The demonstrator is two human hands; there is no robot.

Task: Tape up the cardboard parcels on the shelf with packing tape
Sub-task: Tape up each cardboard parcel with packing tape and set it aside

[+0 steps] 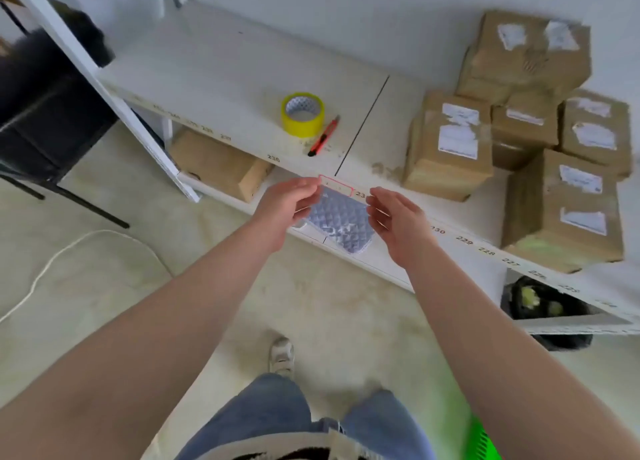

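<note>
White shelf [221, 68] fills the view, its front edge marked with a run of printed numbers, and everything here sits relative to the yellow tape roll [302, 114] standing on it. Just to the right of the roll, nearly touching it, lies a red utility knife [324, 136], its black tip pointing toward the shelf's front edge. Well to the right of the roll, a cluster of cardboard parcels [519, 127] is stacked against the wall, each with torn white labels on top. Below and left of the roll, one more cardboard box [221, 167] sits on the lower shelf. In front of the roll, past the shelf edge, both hands are up: left hand [287, 203] and right hand [398, 220] with a small bubble-wrap packet [341, 222] between them, fingers curled at its sides. Whether they actually grip it, I cannot tell through the blur.
</note>
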